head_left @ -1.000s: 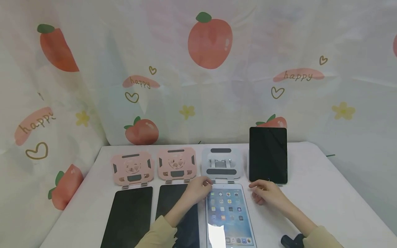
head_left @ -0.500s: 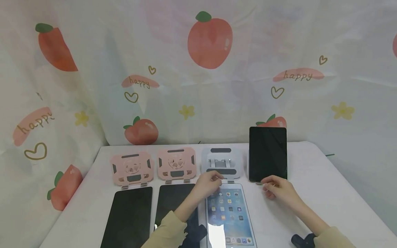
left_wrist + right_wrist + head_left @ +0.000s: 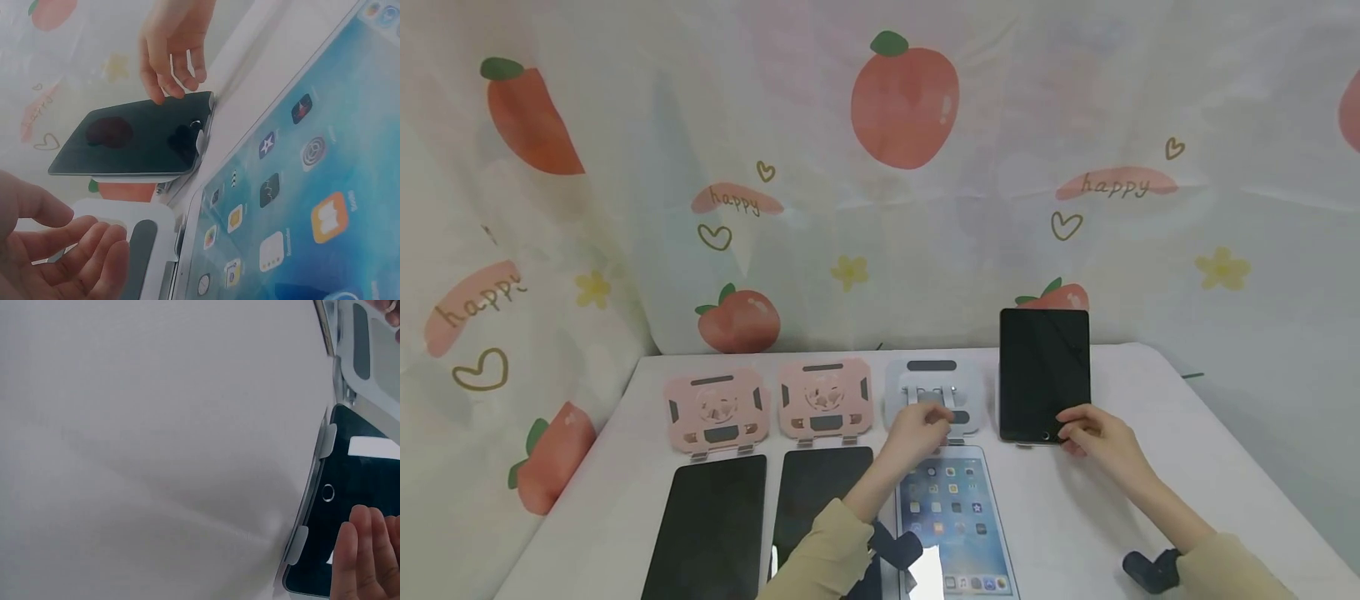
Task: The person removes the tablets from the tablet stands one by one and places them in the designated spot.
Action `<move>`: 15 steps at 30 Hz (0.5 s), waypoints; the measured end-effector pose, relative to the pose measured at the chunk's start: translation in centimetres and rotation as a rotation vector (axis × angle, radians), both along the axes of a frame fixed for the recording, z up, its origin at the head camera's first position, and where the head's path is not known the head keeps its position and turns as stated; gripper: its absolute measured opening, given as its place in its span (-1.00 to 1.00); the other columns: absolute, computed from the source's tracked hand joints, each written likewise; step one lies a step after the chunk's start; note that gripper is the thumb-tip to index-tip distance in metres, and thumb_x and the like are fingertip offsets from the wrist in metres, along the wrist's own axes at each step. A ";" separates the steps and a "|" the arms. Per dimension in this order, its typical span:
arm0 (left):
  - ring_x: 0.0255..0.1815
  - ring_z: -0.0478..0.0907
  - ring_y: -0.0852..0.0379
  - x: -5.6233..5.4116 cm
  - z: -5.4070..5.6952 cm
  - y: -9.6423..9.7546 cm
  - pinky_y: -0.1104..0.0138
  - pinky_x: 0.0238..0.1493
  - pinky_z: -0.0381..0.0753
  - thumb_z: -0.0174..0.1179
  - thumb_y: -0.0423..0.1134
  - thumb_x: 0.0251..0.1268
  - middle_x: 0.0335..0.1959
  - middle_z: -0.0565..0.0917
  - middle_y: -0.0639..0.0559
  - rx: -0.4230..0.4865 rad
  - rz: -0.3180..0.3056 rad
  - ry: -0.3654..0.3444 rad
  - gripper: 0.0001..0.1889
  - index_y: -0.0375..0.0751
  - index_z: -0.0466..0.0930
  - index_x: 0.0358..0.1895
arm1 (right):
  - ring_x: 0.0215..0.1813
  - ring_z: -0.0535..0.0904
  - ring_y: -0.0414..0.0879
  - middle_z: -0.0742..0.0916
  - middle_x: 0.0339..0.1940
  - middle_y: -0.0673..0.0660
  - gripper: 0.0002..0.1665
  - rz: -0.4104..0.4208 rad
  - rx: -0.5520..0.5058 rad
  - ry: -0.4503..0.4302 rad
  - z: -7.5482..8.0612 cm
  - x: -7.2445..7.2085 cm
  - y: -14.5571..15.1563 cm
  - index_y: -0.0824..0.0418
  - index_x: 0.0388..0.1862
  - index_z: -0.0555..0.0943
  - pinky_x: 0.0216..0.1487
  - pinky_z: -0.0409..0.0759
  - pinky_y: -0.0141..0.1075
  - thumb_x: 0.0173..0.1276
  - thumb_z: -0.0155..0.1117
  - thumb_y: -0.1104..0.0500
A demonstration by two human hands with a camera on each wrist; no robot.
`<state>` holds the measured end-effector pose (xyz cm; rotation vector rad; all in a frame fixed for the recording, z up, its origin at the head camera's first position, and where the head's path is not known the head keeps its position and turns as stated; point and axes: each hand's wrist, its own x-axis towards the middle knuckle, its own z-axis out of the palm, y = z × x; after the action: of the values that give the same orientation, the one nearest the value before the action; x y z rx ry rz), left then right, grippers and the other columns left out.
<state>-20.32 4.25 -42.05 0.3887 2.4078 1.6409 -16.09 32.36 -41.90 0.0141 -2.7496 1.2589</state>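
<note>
Left hand (image 3: 921, 427) is hovering over the lower part of the grey stand (image 3: 932, 392), at the far edge of the lit tablet (image 3: 951, 525). Fingers are apart and relaxed in the left wrist view, palm open, gripping nothing; whether the fingertips are touching the stand cannot be told. The lit tablet is lying flat on the bench (image 3: 1150, 483), screen up and showing app icons, directly in front of the grey stand.

Right hand (image 3: 1097, 433) is reaching to the lower right corner of the upright dark tablet (image 3: 1044, 375). Fingers are lying straight and close together against the screen near the home button, as the right wrist view is showing; they are not curling round the edge. This tablet is leaning on its own stand at the far right of the row, its bottom edge sitting in two pale lips.

Two pink stands (image 3: 718, 408) (image 3: 825, 398) are standing to the left of the grey one, all in one row. Two dark tablets (image 3: 711, 525) (image 3: 820, 500) are lying flat in front of the pink stands, just beside each other and beside the lit tablet. The left forearm is crossing over the nearer dark tablet. A fruit-print cloth (image 3: 880, 167) is hanging behind the bench.
</note>
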 end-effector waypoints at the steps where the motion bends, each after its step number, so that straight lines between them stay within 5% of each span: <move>1: -0.36 0.62 0.23 -0.1 0.1 0.1 0.42 -0.33 0.67 0.08 -0.29 0.32 -0.24 0.68 -0.07 0.005 0.004 0.005 -0.76 -0.27 0.61 -0.03 | -0.42 0.62 -0.32 0.72 -0.29 0.28 -0.74 -0.002 0.002 0.014 0.0 -0.1 0.2 0.46 -0.01 0.51 -0.38 0.64 -0.41 0.39 0.03 0.36; 15: -0.47 0.60 0.27 -2.3 1.1 2.3 0.46 -0.44 0.62 0.08 -0.30 0.30 -0.34 0.66 -0.02 0.035 0.065 -0.019 -0.81 -0.20 0.64 -0.11 | -0.38 0.56 -0.45 0.68 -0.20 0.35 -0.71 -0.041 0.049 0.083 1.0 -1.6 1.9 0.46 0.03 0.48 -0.35 0.62 -0.51 0.43 0.02 0.31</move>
<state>-22.66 6.54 -40.95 0.3024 2.4050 1.7076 -17.68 34.22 -40.94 0.0139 -2.6953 1.1543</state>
